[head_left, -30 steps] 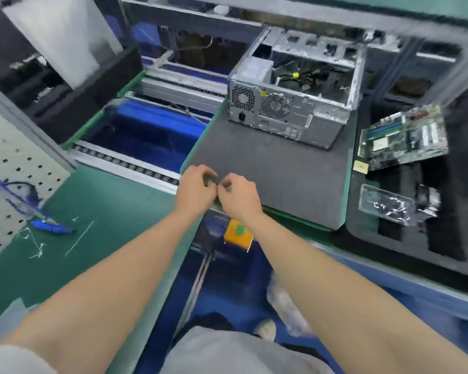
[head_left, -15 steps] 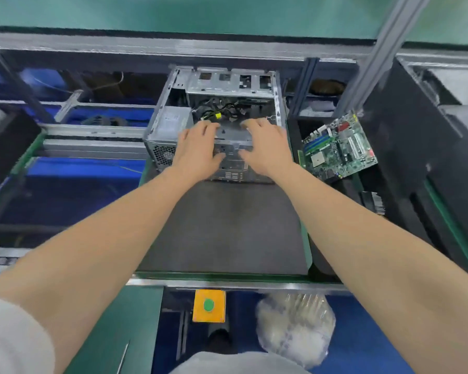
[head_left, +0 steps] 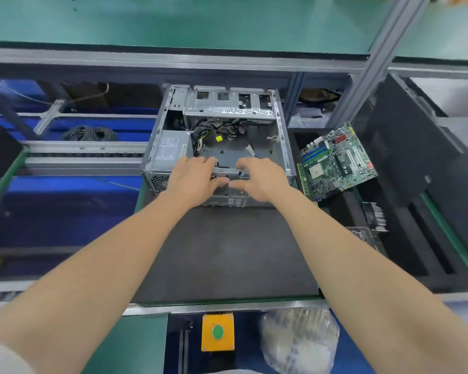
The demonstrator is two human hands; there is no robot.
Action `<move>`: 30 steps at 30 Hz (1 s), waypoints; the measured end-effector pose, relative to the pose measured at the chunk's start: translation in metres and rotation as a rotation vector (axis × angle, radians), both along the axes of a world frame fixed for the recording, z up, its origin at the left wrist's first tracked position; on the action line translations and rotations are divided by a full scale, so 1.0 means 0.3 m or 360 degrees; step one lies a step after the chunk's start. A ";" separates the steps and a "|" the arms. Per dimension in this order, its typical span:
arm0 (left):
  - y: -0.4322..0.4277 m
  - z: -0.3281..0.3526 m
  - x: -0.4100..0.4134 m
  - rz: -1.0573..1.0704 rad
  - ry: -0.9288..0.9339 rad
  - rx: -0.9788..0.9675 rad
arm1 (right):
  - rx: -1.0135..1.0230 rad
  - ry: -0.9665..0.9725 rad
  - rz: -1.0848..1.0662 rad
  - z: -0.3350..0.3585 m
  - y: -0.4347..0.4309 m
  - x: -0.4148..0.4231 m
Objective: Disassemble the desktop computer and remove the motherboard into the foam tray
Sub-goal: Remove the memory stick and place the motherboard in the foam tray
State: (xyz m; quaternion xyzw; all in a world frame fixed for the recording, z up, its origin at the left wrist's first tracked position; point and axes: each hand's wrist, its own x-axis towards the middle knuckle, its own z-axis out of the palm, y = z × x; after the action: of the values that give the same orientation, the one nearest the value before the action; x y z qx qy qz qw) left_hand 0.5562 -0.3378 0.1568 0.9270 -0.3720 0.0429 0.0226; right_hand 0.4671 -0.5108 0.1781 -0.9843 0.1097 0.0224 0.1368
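1. My left hand [head_left: 197,179]: fingers curled over the top edge of the near wall of the computer case [head_left: 227,103], thumb on the wall's outer face. It is grasping the case.
2. My right hand [head_left: 260,179]: just beside the left and apart from it. Fingers are hooked over the same edge with the thumb below on the outer face. It is also grasping the case.
3. Computer case: open side up, standing at the far end of the grey mat [head_left: 222,252]. The metal floor plate shows inside.
4. Power supply [head_left: 168,151]: in the case's left part.
5. Cables [head_left: 208,130]: a loose bundle beside the power supply, with 1 yellow connector [head_left: 218,138].
6. Motherboard [head_left: 338,160]: outside the case, to its right. It lies tilted on the black foam tray [head_left: 405,255], component side up.
7. Foam tray: slotted, right of the mat. A finned heat sink [head_left: 374,215] sits nearer to me than the motherboard.
8. Yellow box [head_left: 218,332]: has 1 green button and sits below the bench's near edge.
9. Plastic bag [head_left: 300,341]: clear and crumpled, right of the yellow box.
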 end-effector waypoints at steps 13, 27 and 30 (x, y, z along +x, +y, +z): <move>0.097 -0.033 -0.369 0.0076 -0.0050 -0.0091 | -0.0061 -0.0228 0.0101 -0.064 0.071 -0.332; 0.272 -0.284 -0.836 0.0418 0.0143 -0.1143 | 0.0209 -0.0896 0.0580 -0.224 0.290 -0.676; 0.346 -0.422 -0.923 0.0773 0.0868 -0.1040 | 0.0468 -0.0116 0.0202 -0.347 0.388 -0.736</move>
State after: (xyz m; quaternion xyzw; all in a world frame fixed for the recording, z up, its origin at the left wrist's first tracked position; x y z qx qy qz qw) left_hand 0.2794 -0.2341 0.0302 0.9088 -0.0925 -0.0829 0.3983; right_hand 0.2463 -0.3944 0.0740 -0.9588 0.0377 0.0110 0.2815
